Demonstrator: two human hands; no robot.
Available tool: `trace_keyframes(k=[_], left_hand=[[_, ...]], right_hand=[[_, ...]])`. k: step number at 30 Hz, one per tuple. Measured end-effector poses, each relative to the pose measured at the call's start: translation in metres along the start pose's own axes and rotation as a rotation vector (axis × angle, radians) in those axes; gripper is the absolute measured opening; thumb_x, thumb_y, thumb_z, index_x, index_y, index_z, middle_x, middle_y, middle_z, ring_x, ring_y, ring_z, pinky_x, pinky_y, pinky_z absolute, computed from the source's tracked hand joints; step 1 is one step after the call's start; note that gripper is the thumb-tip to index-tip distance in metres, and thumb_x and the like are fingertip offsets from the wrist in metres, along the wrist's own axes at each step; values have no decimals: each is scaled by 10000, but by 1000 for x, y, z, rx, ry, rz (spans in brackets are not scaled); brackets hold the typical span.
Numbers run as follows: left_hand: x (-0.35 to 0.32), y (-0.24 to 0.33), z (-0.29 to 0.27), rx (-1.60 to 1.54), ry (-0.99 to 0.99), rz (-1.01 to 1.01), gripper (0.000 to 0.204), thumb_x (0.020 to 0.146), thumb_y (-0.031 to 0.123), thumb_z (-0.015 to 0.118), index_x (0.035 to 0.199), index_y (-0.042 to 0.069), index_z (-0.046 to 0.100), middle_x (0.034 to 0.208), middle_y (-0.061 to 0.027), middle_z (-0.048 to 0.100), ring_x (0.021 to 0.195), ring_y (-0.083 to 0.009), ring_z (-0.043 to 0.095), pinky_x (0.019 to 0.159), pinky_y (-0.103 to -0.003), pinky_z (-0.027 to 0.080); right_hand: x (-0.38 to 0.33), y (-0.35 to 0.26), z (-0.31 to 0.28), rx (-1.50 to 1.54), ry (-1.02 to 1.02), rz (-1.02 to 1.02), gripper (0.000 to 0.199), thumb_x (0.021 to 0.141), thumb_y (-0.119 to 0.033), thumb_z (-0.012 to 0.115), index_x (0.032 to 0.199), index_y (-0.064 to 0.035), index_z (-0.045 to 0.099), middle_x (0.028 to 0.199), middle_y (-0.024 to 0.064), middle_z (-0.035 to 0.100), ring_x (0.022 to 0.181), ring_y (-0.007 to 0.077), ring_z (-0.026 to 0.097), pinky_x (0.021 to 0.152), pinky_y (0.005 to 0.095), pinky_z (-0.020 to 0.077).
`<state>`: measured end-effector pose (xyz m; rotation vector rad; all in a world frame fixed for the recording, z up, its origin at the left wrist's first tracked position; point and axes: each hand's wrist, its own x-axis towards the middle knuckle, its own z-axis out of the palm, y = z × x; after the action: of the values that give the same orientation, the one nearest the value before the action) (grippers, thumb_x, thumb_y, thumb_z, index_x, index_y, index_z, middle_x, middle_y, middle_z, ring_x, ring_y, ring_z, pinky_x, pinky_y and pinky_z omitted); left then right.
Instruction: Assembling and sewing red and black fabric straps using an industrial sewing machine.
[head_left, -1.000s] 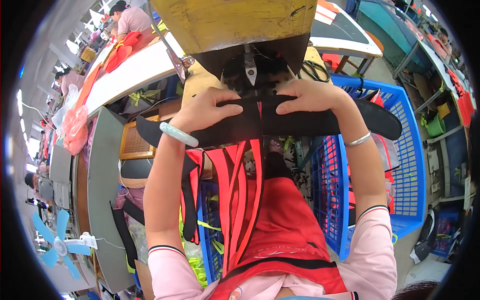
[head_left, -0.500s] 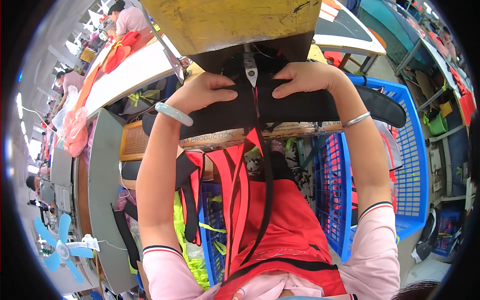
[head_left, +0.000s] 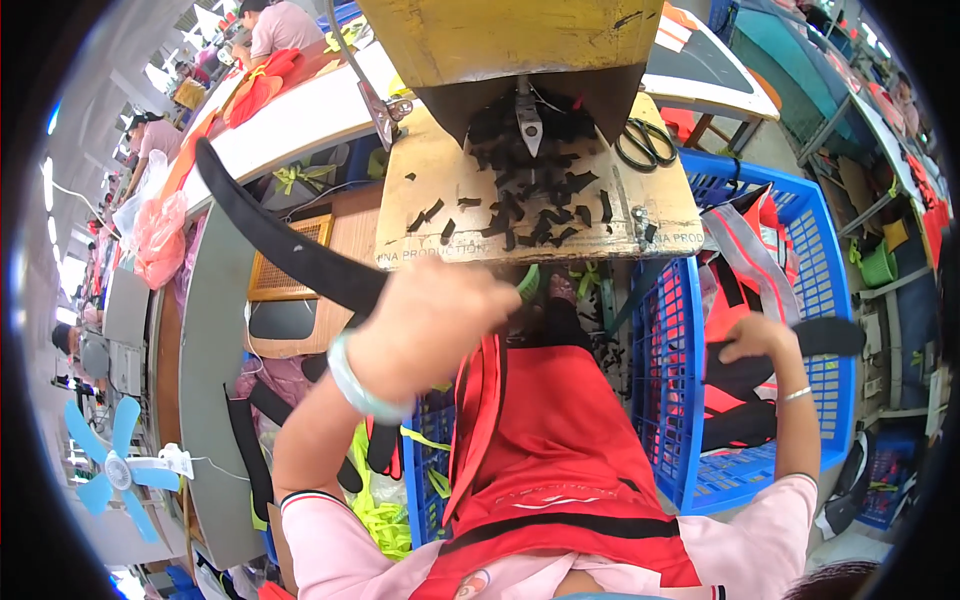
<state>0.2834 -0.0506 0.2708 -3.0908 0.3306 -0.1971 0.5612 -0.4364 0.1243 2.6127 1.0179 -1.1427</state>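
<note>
My left hand point(head_left: 435, 325), blurred by motion, is closed beside the work board's near left edge. A long curved black strip point(head_left: 290, 245) runs from it up to the left, its far end in the air. Over the blue basket on the right, the fingers of my right hand point(head_left: 760, 342) are closed on a second black strip point(head_left: 828, 338), which sticks out on both sides of the hand. Straight ahead, a pointed metal machine head point(head_left: 528, 122) hangs below a yellow housing point(head_left: 510, 40). Black offcuts point(head_left: 540, 205) lie scattered on the wooden board point(head_left: 425, 185) under it.
Black-handled scissors point(head_left: 645, 145) lie at the board's right edge. The blue basket point(head_left: 668, 400) holds red and grey garment pieces and black strips. A red apron point(head_left: 570, 430) covers my lap. A blue fan point(head_left: 118, 470) stands at lower left; co-workers sit far left.
Both hands have left the machine head and moved apart, left hand down toward me, right hand over the basket. Each now has a black strip; the board's offcuts and scissors have come into sight.
</note>
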Motion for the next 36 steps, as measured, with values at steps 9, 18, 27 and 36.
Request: trace_keyframes(k=[9,18,27,36], left_hand=[[-16,172,40,540,-337,607,271,880,242,533,924,111,765,932,-60,715,822,-294,630,761,-534,468],[-54,171,110,-485,605,515,295,765,166,660,1053,114,626,1059,-71,567,1012,-310,587,864,-472,484],[-70,149,186,-576,410,-435,561,849,53,632,1391,88,492,1347,-206,526,1109,-395,576,925,-433,483],[-77,91,136,-400,257,-447,430,828,12,576,1238,137,614,921,-89,666,691,-321,630,605,-414,513]], right_hand=[[-99,-223,-45,517,629,-1218,503,810,-380,734,1143,-11,663,1105,169,686,1004,344,662,900,401,508],[-85,-175,20,1364,584,-833,249,943,-71,619,1176,18,633,1152,87,664,1075,200,613,963,348,485],[-79,-111,95,1842,877,-707,438,994,-328,566,1305,-24,524,1168,101,638,1083,246,625,974,410,492],[-12,-78,160,853,-89,45,392,934,-378,589,912,-6,708,778,96,707,648,174,675,614,315,543]])
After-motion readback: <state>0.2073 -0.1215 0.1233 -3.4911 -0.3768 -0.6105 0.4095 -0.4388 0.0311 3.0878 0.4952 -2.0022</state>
